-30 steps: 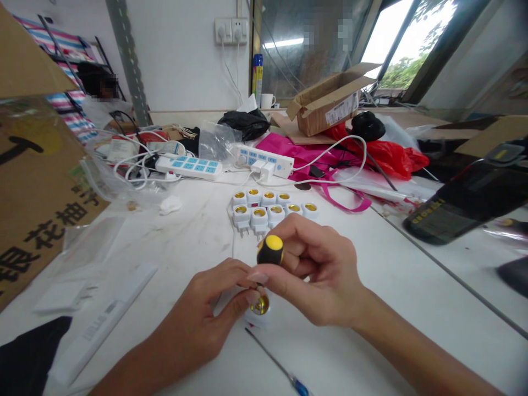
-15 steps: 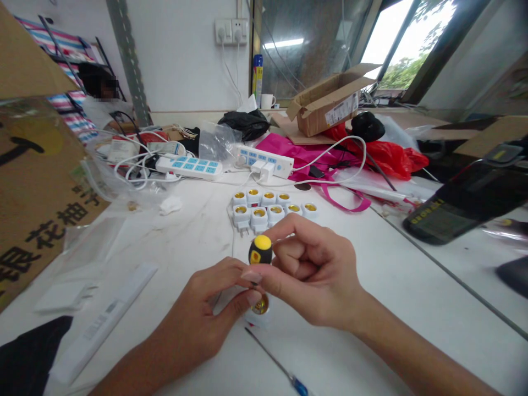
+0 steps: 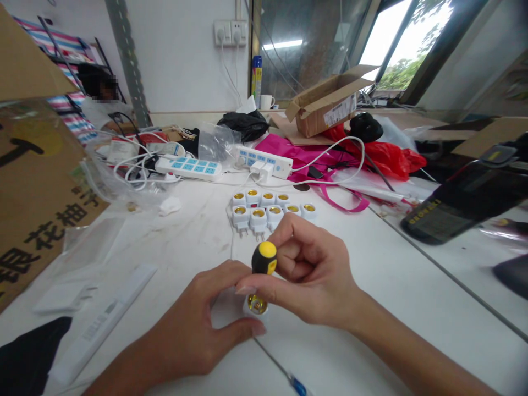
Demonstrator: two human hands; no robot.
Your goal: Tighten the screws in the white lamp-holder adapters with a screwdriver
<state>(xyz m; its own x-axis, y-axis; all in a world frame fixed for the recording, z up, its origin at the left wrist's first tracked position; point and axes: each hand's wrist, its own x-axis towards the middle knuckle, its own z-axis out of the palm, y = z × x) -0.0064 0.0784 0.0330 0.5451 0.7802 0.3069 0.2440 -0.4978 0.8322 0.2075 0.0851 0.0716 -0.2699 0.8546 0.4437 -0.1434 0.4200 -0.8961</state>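
My right hand [image 3: 311,275] pinches a stubby screwdriver [image 3: 264,258] with a black and yellow handle, held upright, its tip down in the brass socket of a small white lamp-holder adapter [image 3: 256,304]. My left hand [image 3: 198,324] grips that adapter from the left, thumb curled under it, and steadies it on the white table [image 3: 412,286]. Beyond my hands stands a cluster of several matching white adapters [image 3: 268,208] with brass insides.
A thin blue-handled screwdriver [image 3: 284,371] lies at the front edge. A big cardboard box [image 3: 33,181] stands at left, white strips [image 3: 99,324] near it. Power strips [image 3: 188,166], cables, red and pink bags [image 3: 379,154] and an open carton [image 3: 325,104] crowd the back. A person sits far left.
My left thumb has slid down under the adapter, baring its brass socket. The screwdriver handle has shifted slightly right and down in my right fingers.
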